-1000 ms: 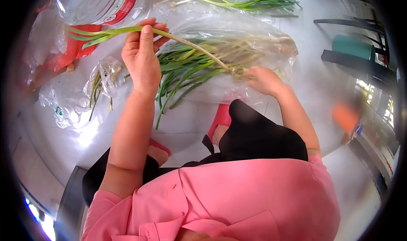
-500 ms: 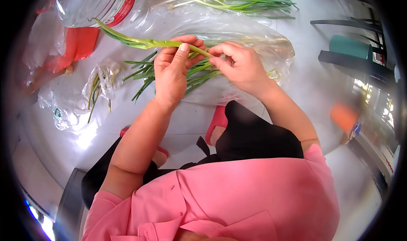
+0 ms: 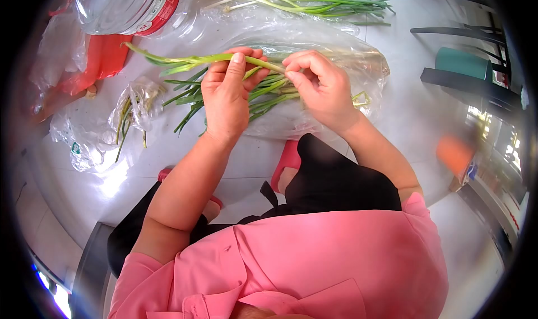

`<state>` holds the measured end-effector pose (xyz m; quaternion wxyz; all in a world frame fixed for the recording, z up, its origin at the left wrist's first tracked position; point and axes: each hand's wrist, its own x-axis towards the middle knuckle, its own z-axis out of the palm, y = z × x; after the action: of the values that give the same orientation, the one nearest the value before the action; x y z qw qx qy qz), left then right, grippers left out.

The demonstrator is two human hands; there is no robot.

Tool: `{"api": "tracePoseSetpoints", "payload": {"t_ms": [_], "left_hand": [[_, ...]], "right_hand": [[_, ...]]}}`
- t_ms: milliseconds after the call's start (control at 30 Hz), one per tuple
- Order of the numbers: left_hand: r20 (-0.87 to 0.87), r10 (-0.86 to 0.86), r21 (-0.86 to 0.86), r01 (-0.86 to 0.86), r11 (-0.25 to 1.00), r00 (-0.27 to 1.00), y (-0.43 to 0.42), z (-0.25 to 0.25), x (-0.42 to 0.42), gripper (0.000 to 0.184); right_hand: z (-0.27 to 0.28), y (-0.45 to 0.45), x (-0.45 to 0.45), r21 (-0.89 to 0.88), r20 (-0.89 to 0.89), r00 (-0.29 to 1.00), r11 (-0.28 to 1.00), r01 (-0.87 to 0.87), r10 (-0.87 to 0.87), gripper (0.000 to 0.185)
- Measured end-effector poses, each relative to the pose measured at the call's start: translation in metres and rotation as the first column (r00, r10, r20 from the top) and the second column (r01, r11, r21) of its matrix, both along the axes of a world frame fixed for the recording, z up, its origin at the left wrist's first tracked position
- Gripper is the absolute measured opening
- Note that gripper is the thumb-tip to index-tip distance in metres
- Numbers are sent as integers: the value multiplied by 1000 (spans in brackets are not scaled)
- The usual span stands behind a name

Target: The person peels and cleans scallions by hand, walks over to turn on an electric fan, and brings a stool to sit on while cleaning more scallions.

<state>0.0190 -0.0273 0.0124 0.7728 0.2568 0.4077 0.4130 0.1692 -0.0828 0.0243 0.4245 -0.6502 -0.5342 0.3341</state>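
Head view: the long green-and-white leafy stalk (image 3: pixel 190 60) lies across the left hand (image 3: pixel 226 97), clamped under its thumb; the right hand's (image 3: pixel 324 90) fingers pinch the pale end. It looks light, bendy, easily bruised; best gripped at the firmer pale part.

Fisheye view, heavy barrel distortion, black vignette at L & R edges. Scene bright, daylight-like, w/ slight haze. Strong glare on the pale floor (image 3: pixel 235 156) lower L, small highlights on the clear plastic bag (image 3: pixel 314 44). Blown-out patches far R & bottom L. Centre fairly sharp; orange object (image 3: pixel 454 154) R blurry.
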Motion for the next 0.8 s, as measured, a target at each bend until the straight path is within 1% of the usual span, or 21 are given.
{"api": "tracePoseSetpoints", "payload": {"t_ms": [33, 67, 100, 167, 200, 233, 267, 300, 333, 367, 400, 433, 467, 500, 533, 567, 600, 633, 700, 733, 800], "left_hand": [[-19, 49, -12, -49, 999, 999, 1, 0, 0, 18], [-19, 50, -12, -50, 999, 999, 2, 1, 0, 18], [-56, 63, 0, -63, 998, 996, 3, 2, 0, 18], [-93, 78, 12, -77, 997, 993, 4, 2, -1, 19], [-114, 92, 13, -91, 996, 989, 6, 1, -3, 19], [-136, 108, 15, -107, 994, 985, 8, 0, -4, 19], [-138, 110, 15, -109, 994, 984, 10, -1, -7, 19], [-176, 91, 55, -83, 995, 980, 13, -2, -10, 24], [-215, 74, 95, -54, 994, 974, 16, -3, -12, 29], [-216, 76, 96, -56, 994, 973, 20, -4, -15, 29], [-244, 100, 129, -70, 989, 965, 23, -5, -16, 28], [-270, 126, 163, -83, 983, 954, 25, -5, -18, 28], [-271, 128, 164, -85, 983, 954, 27, -4, -19, 28], [-285, 131, 178, -82, 981, 949, 29, -2, -19, 27], [-299, 134, 191, -78, 978, 945, 30, -2, -20, 26], [-300, 132, 190, -77, 979, 945, 30, -3, -21, 26], [-310, 138, 185, -83, 979, 941, 31, -4, -22, 25], [-318, 144, 181, -89, 979, 937, 31, -5, -21, 24], [-335, 136, 177, -79, 981, 932, 31, -4, -19, 23], [-355, 129, 172, -71, 982, 926, 31, -3, -19, 22], [-348, 112, 169, -55, 984, 931, 29, -4, -19, 22]], "right_hand": [[2, -2, 1, -51, -178, 984, 998, -23, 14, 4], [3, -4, 2, -98, -350, 937, 994, -55, 17, 2], [4, -4, 8, -99, -350, 937, 994, -56, 18, 2], [6, -7, 26, -260, -496, 868, 953, -156, 7, 4], [2, -11, 35, -326, -454, 890, 935, -140, -25, 6], [-4, -14, 47, -325, -456, 890, 935, -143, -23, 6], [-11, -17, 60, -456, -447, 894, 869, -190, -39, 6], [-18, -21, 72, -576, -434, 899, 784, -233, -52, 7], [-26, -28, 84, -575, -435, 899, 784, -235, -49, 7], [-36, -36, 95, -722, -224, 968, 647, -244, 115, 9], [-46, -44, 103, -846, -31, 950, 498, -190, 311, 11], [-56, -54, 107, -846, -32, 949, 497, -192, 312, 11], [-65, -63, 110, -899, 125, 834, 417, -133, 537, 14], [-69, -68, 110, -934, 243, 641, 353, -48, 729, 16], [-60, -62, 103, -934, 242, 640, 353, -49, 729, 16], [-48, -54, 94, -930, 171, 780, 359, -73, 602, 15], [-40, -50, 87, -925, 91, 888, 368, -92, 450, 16], [-40, -50, 85, -926, 93, 890, 367, -88, 447, 16], [-42, -48, 82, -702, 401, 822, 712, -8, 405, 16], [-39, -45, 79, -702, 401, 822, 713, -8, 404, 16], [-24, -34, 71, -595, 476, 807, 804, 4, 348, 17]]}}
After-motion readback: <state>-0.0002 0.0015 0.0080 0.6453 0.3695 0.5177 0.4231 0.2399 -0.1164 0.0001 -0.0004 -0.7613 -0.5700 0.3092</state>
